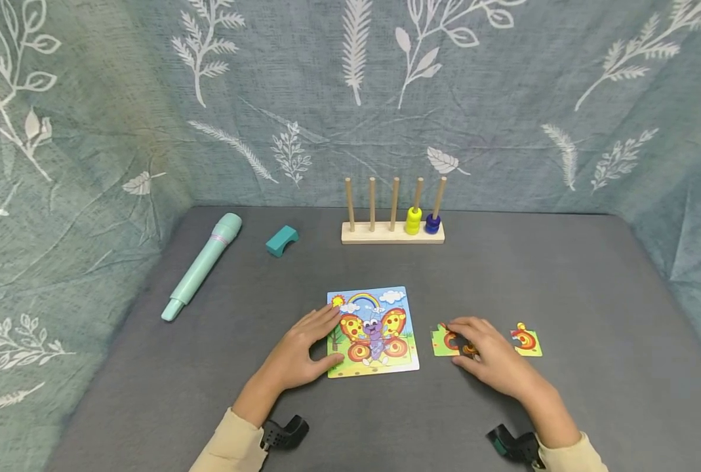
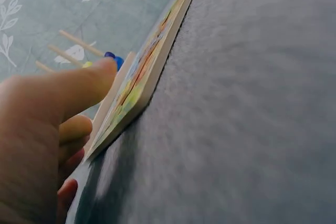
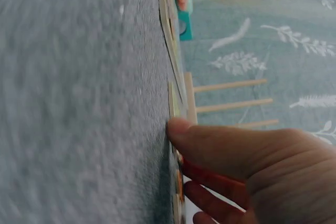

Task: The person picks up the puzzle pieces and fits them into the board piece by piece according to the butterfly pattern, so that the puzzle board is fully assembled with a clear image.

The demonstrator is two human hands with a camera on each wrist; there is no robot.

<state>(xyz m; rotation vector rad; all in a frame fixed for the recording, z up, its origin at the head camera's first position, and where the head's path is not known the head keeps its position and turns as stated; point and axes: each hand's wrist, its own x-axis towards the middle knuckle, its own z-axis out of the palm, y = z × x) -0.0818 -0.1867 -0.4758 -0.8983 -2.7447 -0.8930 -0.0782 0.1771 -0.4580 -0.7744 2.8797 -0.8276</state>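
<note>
A square butterfly puzzle lies on the grey table in the head view. My left hand rests at its left side, fingers on the upper left and thumb on the lower left corner. In the left wrist view the puzzle appears edge-on beside the thumb. To the right, my right hand pinches a small puzzle piece between thumb and fingers, low on the table. Another piece with a red and orange ring sits against its left side. The fingers partly cover both. A separate puzzle piece lies farther right.
Behind the puzzle stands a wooden peg stand with yellow rings and dark blue rings. A teal arch block and a mint-green tube-shaped object lie at the back left. Patterned cloth hangs behind the table.
</note>
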